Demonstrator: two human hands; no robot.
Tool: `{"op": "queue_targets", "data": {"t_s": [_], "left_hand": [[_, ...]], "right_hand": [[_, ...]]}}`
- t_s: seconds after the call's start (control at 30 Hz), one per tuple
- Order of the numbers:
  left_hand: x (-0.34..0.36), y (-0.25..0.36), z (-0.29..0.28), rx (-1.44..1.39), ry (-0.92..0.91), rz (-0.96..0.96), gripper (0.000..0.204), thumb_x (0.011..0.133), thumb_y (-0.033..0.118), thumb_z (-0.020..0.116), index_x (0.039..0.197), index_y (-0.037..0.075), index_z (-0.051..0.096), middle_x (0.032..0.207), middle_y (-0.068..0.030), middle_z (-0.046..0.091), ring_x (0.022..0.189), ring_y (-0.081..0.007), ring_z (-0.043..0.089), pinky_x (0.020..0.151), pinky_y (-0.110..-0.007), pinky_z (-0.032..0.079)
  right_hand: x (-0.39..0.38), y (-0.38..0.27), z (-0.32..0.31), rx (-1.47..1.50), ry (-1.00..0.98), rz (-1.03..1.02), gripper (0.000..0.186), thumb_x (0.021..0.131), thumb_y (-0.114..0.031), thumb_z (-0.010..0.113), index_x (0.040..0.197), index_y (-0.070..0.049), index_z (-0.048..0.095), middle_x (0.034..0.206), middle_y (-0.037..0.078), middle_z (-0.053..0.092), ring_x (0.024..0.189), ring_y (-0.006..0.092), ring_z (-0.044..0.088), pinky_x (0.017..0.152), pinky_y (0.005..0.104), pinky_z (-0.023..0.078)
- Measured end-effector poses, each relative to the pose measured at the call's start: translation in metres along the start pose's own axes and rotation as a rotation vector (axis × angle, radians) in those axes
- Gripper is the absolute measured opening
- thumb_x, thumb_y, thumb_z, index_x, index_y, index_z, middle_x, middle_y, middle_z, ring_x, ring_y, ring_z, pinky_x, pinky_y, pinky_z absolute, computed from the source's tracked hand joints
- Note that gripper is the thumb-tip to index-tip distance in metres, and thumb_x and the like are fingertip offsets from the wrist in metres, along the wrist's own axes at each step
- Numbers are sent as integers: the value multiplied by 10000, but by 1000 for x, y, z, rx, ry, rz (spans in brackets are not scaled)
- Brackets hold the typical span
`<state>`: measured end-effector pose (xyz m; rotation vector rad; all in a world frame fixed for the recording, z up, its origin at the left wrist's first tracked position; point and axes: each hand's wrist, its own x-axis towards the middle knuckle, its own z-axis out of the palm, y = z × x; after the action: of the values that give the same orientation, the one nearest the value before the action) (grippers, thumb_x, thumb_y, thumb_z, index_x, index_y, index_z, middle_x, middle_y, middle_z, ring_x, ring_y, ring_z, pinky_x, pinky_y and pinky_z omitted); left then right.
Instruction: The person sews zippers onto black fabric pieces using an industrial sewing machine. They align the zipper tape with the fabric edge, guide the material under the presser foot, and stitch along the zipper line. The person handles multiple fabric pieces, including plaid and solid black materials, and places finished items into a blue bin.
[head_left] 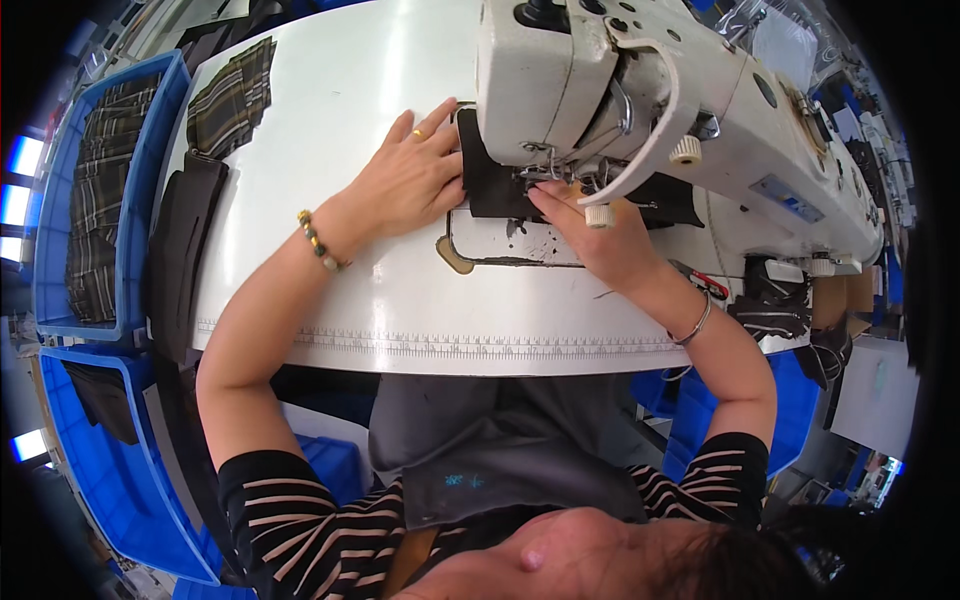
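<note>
A dark fabric piece (pixel 488 190) lies under the presser foot (pixel 540 175) of a white sewing machine (pixel 535 90). Flat on the white table, my left hand (pixel 412 178) has its fingers stretched and a little apart, with the fingertips at the fabric's left edge. My right hand (pixel 605 238) is right of the needle area, its fingers drawn together and pressing on the fabric close to the foot. The right thumb and the lower fingers are partly hidden. More dark fabric shows behind that hand, under the machine arm.
Plaid fabric pieces (pixel 230 98) and folded dark pieces (pixel 185 250) lie at the table's left. Blue bins (pixel 168 140) stand beyond. A ruler strip (pixel 400 346) runs along the front edge. Right of my wrist are a red-handled tool (pixel 703 282) and dark zippered pieces (pixel 770 318).
</note>
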<state>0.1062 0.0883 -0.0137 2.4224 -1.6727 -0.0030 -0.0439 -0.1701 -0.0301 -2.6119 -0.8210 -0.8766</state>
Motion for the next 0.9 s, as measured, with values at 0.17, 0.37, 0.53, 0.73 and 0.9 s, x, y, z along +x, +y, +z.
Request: {"op": "queue_targets", "data": {"t_s": [0.17, 0.37, 0.53, 0.73, 0.9], "left_hand": [[24, -18, 15, -28, 99, 109, 316, 1004, 217, 546, 1237, 135, 743, 1512, -114, 574, 1572, -400, 326, 1169, -659, 326], [10, -12, 13, -42, 125, 101, 327, 1021, 256, 548, 1252, 225, 776, 1569, -87, 552, 1595, -369, 302, 1176, -680, 319], [17, -2, 9, 42, 137, 108, 320, 1016, 280, 541, 1176, 191, 803, 1575, -79, 559, 1587, -342, 324, 1172, -688, 331], [17, 0, -5, 124, 140, 54, 269, 947, 203, 596, 838, 59, 796, 1530, -98, 571, 1598, -320, 301, 1241, -669, 311], [14, -9, -1, 200, 206, 18, 291, 908, 168, 605, 697, 26, 747, 1611, -53, 525, 1607, -315, 292, 1248, -659, 314]], "right_hand": [[8, -2, -10, -87, -202, -10, 275, 904, -43, 721, 1177, -53, 758, 1048, 97, 770, 844, 256, 746, 712, 354, 616], [7, -4, -12, -47, -179, 9, 269, 868, -46, 794, 1136, -71, 798, 1071, 113, 788, 949, 251, 774, 800, 346, 639], [1, -3, -25, 114, -208, 206, 223, 930, -116, 791, 1141, -43, 791, 1088, 139, 802, 955, 256, 784, 862, 368, 628], [3, -2, -25, -39, -286, 27, 287, 933, -44, 710, 1213, -21, 768, 1210, 122, 776, 1120, 251, 747, 966, 377, 608], [2, 2, -12, -10, -299, -14, 385, 894, 17, 675, 1274, -5, 740, 1263, 145, 747, 1198, 303, 701, 1032, 404, 572]]}}
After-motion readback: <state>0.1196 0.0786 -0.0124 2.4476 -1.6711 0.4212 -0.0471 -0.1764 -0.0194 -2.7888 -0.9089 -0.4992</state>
